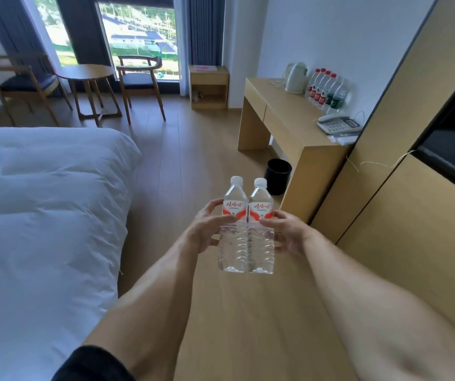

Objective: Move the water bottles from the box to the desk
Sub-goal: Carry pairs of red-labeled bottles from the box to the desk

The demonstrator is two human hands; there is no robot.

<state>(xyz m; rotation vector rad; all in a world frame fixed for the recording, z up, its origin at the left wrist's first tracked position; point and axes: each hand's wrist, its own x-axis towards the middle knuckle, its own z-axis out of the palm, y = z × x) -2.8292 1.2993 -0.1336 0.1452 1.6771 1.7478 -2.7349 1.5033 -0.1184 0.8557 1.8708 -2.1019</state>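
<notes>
I carry two clear water bottles upright, side by side, over the wooden floor. My left hand (207, 229) grips the left bottle (233, 237), and my right hand (289, 232) grips the right bottle (260, 240). Both have white caps and red-and-white labels. The desk (289, 125) stands ahead on the right against the wall. Several bottles (326, 90) stand in a row at its back, some with red labels and some with green. The box is not in view.
On the desk are a white kettle (295, 77) and a telephone (337, 123). A black bin (278, 176) sits on the floor by the desk leg. A white bed (42, 202) fills the left. A round table (88, 75) with chairs stands by the window.
</notes>
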